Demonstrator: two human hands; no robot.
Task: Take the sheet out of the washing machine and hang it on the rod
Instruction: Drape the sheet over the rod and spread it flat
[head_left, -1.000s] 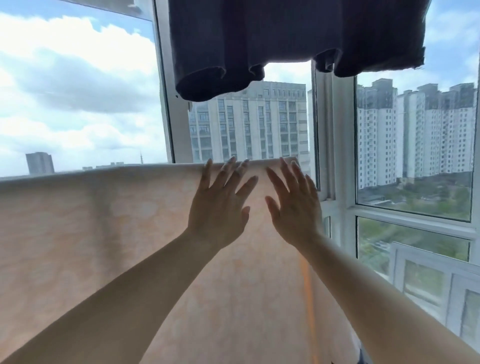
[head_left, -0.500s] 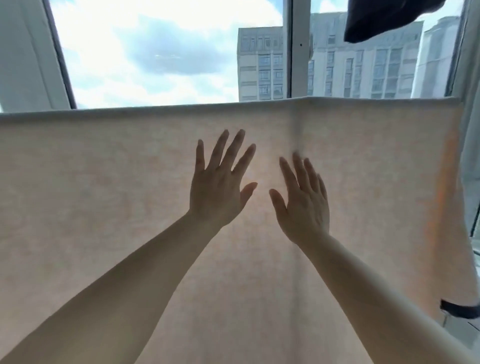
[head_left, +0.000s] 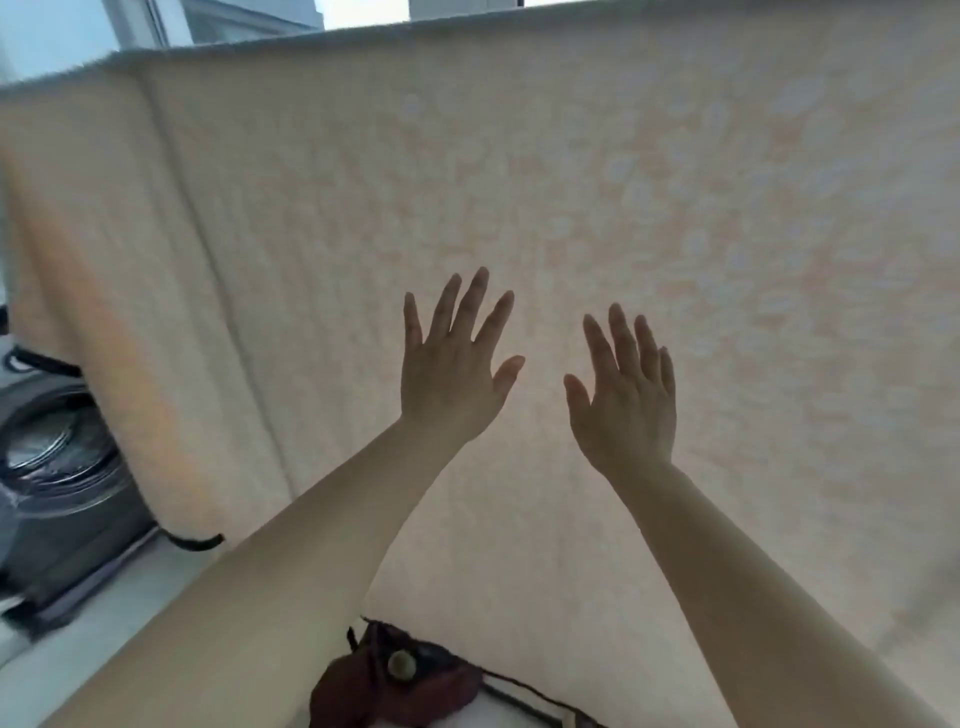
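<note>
A pale peach sheet (head_left: 597, 197) hangs draped, filling most of the frame, with left hand (head_left: 451, 371) and right hand (head_left: 626, 402) spread flat, holding nothing, a washing machine (head_left: 57, 467) at left.

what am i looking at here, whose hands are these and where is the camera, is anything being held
There is no machine here. A person wears one wide-angle camera on the head, so you see their own two bare arms reaching forward. The left hand and right hand are both open with fingers spread, raised in front of a pale peach sheet that hangs folded over a line near the top. Neither hand grips anything; whether the palms touch the cloth cannot be told. At the lower left is the round door of a washing machine. At the bottom edge lies a dark red cloth thing.
</note>
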